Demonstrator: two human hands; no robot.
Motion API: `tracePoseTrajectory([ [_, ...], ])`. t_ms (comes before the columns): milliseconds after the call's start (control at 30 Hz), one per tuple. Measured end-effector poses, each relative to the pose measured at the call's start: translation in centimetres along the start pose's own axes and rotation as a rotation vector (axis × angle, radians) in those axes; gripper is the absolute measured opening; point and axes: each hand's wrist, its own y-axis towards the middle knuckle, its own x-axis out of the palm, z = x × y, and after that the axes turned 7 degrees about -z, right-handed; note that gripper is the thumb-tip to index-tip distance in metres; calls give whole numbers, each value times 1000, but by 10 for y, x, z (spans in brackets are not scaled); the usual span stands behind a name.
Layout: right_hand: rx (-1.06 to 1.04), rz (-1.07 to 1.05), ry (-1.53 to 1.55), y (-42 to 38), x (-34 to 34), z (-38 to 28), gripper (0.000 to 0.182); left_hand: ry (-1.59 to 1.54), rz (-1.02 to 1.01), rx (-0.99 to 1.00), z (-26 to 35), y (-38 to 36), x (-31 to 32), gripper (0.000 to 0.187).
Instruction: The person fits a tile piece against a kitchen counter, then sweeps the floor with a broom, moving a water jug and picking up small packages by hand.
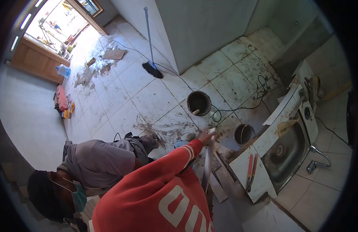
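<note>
My left hand [206,137], at the end of a red sleeve, is closed around the upper end of a long, narrow pale strip [208,164]. The strip runs down past the front of my red sweatshirt; its kind is not clear. My right hand does not show. Just right of the strip, long pieces of board or tile [217,186] lean by the counter. A tool with two long red handles [252,170] lies on the white counter tile [241,170] beside the steel sink [283,160].
A co-worker in a grey shirt [98,158] bends close on my left. Two buckets, a dark one [199,103] and another [244,134], stand ahead near a black cable [248,107]. A broom [151,69] leans at the wall corner. A tap [319,156] lies behind the sink.
</note>
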Motion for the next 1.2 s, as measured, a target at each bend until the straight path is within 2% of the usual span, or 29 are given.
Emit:
tracePoseTrajectory([
  [33, -9, -17, 8, 2, -1, 0, 58, -31, 80, -17, 6, -7, -9, 91],
  [100, -29, -26, 25, 8, -2, -1, 59, -63, 48, -45, 2, -2, -28, 89],
  [233, -33, 30, -70, 38, 4, -6, 65, 269, 21, -136, -7, 27, -76, 57],
  [267, -3, 29, -147, 48, 7, -8, 70, 521, -87, -54, -5, 36, -95, 56],
  [333, 55, -4, -28, 69, 8, -7, 68, 1026, -218, 187, -4, 58, -132, 55],
  [367, -18, 21, -136, 89, 12, 8, 66, 798, -299, 233, -9, 70, -154, 51],
  [400, -69, 55, -245, 109, 16, 28, 65, 749, -443, 54, 14, 66, -166, 50],
  [433, 0, 36, -304, 128, 22, 31, 66, 715, -572, -131, 37, 61, -178, 48],
  [467, 72, 0, -349, 153, 26, 23, 66, 780, -692, -140, 11, 102, -224, 51],
  [500, 235, 43, -325, 175, 36, 14, 61, 839, -814, -140, -15, 138, -265, 55],
  [533, 385, -59, -264, 205, 38, 1, 55, 932, -825, -184, 17, 145, -289, 54],
  [567, 542, 22, -246, 232, 49, -7, 47, 979, -832, -233, 47, 155, -303, 54],
  [600, 658, 47, -252, 244, 52, -47, 45, 1014, -847, -272, 73, 173, -321, 53],
  [633, 665, 110, -158, 251, 56, -84, 45, 1043, -865, -305, 101, 199, -336, 53],
  [700, 907, 205, -145, 276, 74, -142, 41, 1088, -875, -377, 161, 244, -368, 53],
  [767, 974, 301, -54, 315, 97, -165, 40, 1119, -866, -454, 211, 282, -389, 52],
  [867, 1019, 323, 143, 347, 139, -190, 40, 1168, -844, -527, 275, 321, -405, 53],
  [933, 918, 397, 317, 364, 173, -201, 46, 1209, -839, -539, 306, 342, -404, 53],
  [967, 919, 416, 348, 369, 186, -205, 46, 1231, -799, -562, 315, 355, -402, 54],
  [1033, 748, 534, 477, 386, 220, -212, 52, 1232, -835, -588, 328, 373, -396, 54],
  [1100, 760, 490, 559, 418, 251, -203, 58, 1274, -891, -569, 336, 371, -379, 54],
  [1200, 746, 619, 513, 447, 286, -206, 59, 1355, -988, -570, 332, 374, -350, 55],
])
